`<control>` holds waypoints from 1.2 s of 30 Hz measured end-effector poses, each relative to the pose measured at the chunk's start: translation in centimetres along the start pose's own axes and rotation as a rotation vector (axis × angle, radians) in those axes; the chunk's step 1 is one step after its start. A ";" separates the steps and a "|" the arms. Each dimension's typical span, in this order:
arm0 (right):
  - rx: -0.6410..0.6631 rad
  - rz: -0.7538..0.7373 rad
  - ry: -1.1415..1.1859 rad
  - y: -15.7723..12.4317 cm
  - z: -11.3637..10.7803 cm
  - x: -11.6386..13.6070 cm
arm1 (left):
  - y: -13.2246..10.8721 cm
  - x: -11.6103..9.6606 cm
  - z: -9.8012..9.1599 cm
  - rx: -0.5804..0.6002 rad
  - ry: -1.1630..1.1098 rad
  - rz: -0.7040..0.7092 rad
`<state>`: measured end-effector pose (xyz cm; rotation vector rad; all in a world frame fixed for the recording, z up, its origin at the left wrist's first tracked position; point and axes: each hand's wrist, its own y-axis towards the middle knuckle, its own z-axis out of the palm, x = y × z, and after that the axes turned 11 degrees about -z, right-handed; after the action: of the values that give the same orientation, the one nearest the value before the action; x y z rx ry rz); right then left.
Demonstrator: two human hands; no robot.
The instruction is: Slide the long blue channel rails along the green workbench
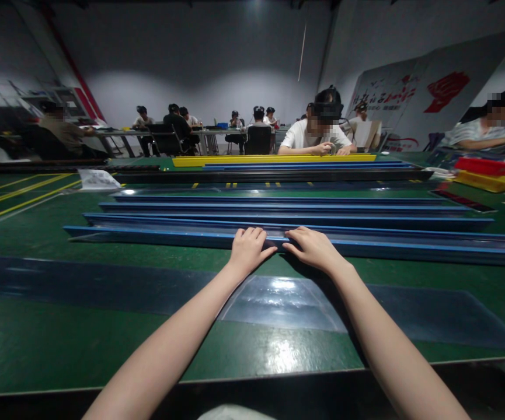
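Both my arms reach forward across a green table (59,344). My left hand (247,248) and my right hand (311,248) sit side by side on the near edge of a long blue rail (147,236) that runs the width of the table. Each hand's fingers curl over that edge, thumbs in front, so both grip the rail. Several more long blue rails (278,209) lie parallel just behind it.
A dark strip (81,283) crosses the table near me. Yellow and dark rails (274,158) lie further back, red and yellow trays (486,173) at right. Several people sit at tables behind; one faces me across the table (317,135).
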<state>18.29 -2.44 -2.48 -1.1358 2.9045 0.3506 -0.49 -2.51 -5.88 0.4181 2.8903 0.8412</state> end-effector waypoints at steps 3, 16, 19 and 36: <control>0.001 0.012 -0.008 0.0 0.0 -0.1 | 0.0 0.0 0.0 0.001 0.003 0.000; -0.076 -0.027 -0.042 0.0 0.2 -0.2 | 0.1 -0.1 0.1 -0.023 0.036 -0.030; -0.076 -0.025 -0.049 -0.1 0.2 -0.2 | 0.1 -0.1 0.1 -0.016 0.029 -0.040; -0.036 0.009 -0.039 0.0 0.1 0.0 | 0.1 -0.1 -0.1 0.001 0.011 -0.064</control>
<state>18.34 -2.42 -2.56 -1.1074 2.8826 0.4224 -0.36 -2.50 -5.70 0.3200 2.8973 0.8358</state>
